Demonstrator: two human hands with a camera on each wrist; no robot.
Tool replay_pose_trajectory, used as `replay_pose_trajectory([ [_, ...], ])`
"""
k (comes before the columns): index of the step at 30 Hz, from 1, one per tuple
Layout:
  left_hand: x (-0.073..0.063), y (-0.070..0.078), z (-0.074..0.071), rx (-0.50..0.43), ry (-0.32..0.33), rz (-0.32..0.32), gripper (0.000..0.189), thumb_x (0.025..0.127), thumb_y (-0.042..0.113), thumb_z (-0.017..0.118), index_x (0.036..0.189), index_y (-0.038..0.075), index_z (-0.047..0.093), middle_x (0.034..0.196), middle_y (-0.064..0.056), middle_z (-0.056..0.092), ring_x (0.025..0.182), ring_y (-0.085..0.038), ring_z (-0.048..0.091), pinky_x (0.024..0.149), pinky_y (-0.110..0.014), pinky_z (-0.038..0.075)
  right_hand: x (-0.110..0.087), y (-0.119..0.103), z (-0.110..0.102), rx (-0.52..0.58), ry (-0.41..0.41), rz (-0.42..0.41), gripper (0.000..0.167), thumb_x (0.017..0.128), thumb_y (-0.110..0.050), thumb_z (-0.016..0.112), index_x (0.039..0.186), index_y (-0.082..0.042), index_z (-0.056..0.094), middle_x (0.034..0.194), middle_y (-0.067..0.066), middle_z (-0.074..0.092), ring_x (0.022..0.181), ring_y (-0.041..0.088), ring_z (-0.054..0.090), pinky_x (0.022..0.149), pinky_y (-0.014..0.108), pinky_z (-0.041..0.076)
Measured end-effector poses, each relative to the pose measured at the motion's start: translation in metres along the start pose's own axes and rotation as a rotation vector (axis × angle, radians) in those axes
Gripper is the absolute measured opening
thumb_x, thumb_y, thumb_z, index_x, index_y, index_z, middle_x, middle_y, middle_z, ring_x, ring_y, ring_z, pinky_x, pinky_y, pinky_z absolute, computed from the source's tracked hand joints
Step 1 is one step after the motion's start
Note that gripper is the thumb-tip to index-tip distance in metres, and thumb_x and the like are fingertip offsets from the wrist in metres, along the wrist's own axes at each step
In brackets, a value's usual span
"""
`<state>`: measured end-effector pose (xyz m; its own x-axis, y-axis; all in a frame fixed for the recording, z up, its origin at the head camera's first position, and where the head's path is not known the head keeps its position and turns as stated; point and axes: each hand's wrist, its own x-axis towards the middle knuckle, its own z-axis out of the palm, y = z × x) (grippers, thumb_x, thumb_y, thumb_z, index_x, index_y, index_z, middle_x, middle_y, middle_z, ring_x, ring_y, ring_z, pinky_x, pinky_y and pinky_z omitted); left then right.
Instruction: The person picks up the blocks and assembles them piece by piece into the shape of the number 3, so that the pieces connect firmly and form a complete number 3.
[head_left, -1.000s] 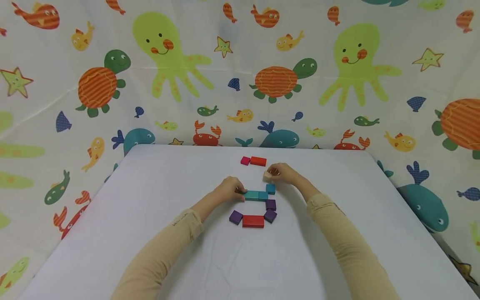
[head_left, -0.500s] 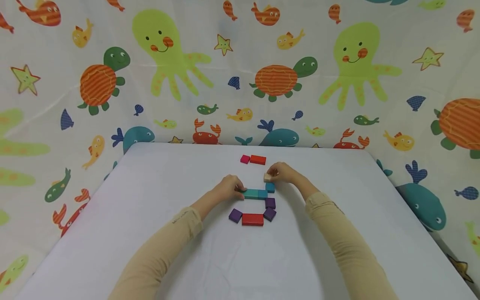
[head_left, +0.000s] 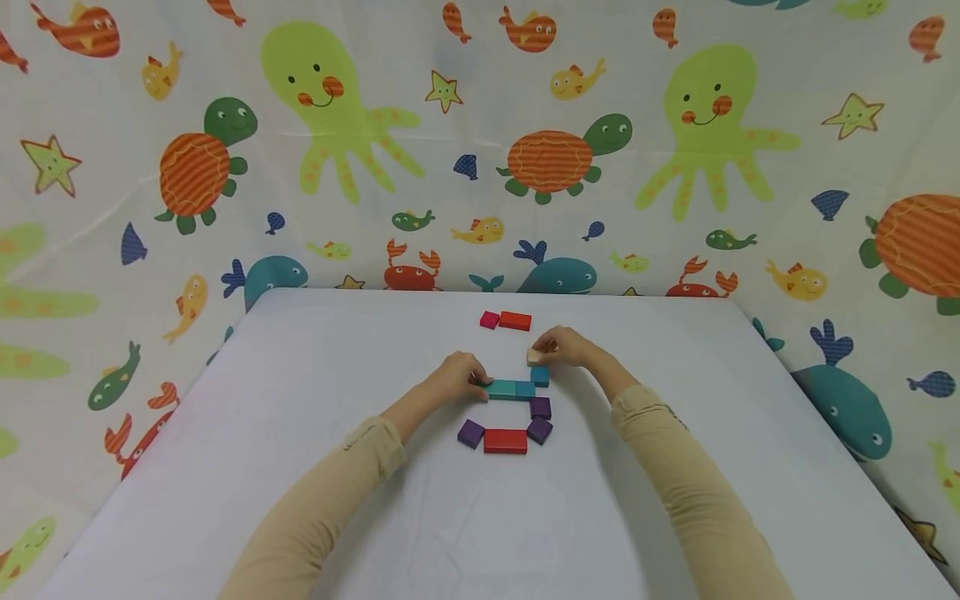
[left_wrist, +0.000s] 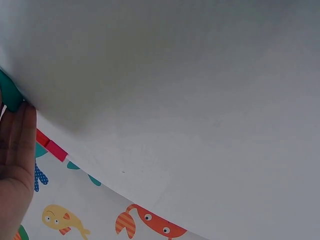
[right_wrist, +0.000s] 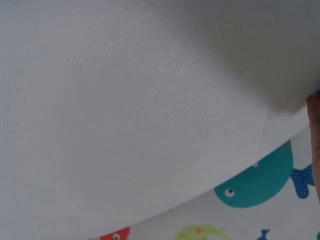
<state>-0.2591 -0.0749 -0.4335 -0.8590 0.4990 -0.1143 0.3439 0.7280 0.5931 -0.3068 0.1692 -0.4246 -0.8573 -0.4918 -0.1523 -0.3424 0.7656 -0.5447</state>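
In the head view my left hand point(head_left: 456, 379) pinches a green block at the left end of a teal block point(head_left: 502, 390); fingers cover most of it. The left wrist view shows that green block point(left_wrist: 11, 95) at the fingertips. A blue block point(head_left: 525, 390) adjoins the teal one's right end. My right hand point(head_left: 562, 346) holds a pale wooden block point(head_left: 533, 357) between thumb and fingers, right at the far edge of another blue block point(head_left: 540, 377). Only the edge of the right hand's fingers point(right_wrist: 314, 120) shows in the right wrist view.
Nearer the person, a purple block point(head_left: 541, 407), a second purple block point(head_left: 540, 430), a red block point(head_left: 506, 442) and a third purple block point(head_left: 471, 433) form a curve. Farther back lie a pink block point(head_left: 490, 319) and an orange-red block point(head_left: 515, 321). A patterned curtain point(head_left: 465, 233) hangs behind the table.
My right hand has brought the pale block slightly nearer the person, closing the gap to the blue block. The left hand stays in place at the green block.
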Motion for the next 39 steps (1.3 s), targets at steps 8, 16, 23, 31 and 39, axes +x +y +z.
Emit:
replay_pose_trajectory([
  [8, 0.0, 0.0, 0.001, -0.004, -0.004, -0.023, 0.028, 0.077, 0.012, 0.077, 0.104, 0.006, 0.073, 0.1, -0.007, 0.072, 0.088, -0.016, 0.061, 0.083, -0.027, 0.052, 0.003, 0.006, 0.001, 0.012, -0.011, -0.012, 0.029, 0.089, -0.013, 0.064, 0.113, 0.003, 0.065, 0.104, 0.017, 0.066, 0.094, 0.026, 0.056, 0.092, 0.04, 0.048],
  [16, -0.002, 0.001, -0.001, -0.009, -0.009, -0.028, 0.029, 0.077, 0.012, 0.077, 0.105, 0.006, 0.072, 0.1, -0.008, 0.071, 0.088, -0.015, 0.06, 0.083, -0.027, 0.052, 0.009, 0.023, 0.004, 0.023, -0.019, -0.126, 0.03, 0.091, -0.02, 0.062, 0.113, 0.0, 0.065, 0.107, 0.014, 0.067, 0.097, 0.024, 0.058, 0.092, 0.036, 0.05],
  [23, 0.0, -0.001, 0.0, -0.008, -0.003, 0.004, 0.029, 0.076, 0.012, 0.077, 0.104, 0.005, 0.073, 0.1, -0.008, 0.072, 0.087, -0.015, 0.06, 0.082, -0.027, 0.052, 0.0, 0.007, 0.004, -0.026, 0.001, -0.072, 0.028, 0.091, -0.011, 0.061, 0.114, 0.005, 0.063, 0.105, 0.018, 0.066, 0.093, 0.024, 0.056, 0.092, 0.038, 0.049],
  [31, 0.001, -0.001, 0.0, -0.014, -0.004, -0.016, 0.029, 0.076, 0.012, 0.077, 0.104, 0.006, 0.073, 0.1, -0.007, 0.072, 0.087, -0.014, 0.06, 0.083, -0.026, 0.052, 0.002, 0.007, 0.002, -0.037, -0.013, -0.065, 0.028, 0.09, -0.011, 0.062, 0.112, 0.006, 0.064, 0.099, 0.016, 0.066, 0.089, 0.022, 0.054, 0.087, 0.035, 0.049],
  [39, 0.0, 0.0, -0.001, -0.016, -0.001, -0.01, 0.029, 0.077, 0.012, 0.077, 0.105, 0.006, 0.072, 0.099, -0.007, 0.071, 0.087, -0.014, 0.06, 0.082, -0.026, 0.052, 0.001, 0.008, 0.002, -0.054, -0.023, -0.056, 0.029, 0.092, -0.012, 0.06, 0.116, 0.004, 0.062, 0.105, 0.016, 0.064, 0.095, 0.024, 0.054, 0.094, 0.039, 0.048],
])
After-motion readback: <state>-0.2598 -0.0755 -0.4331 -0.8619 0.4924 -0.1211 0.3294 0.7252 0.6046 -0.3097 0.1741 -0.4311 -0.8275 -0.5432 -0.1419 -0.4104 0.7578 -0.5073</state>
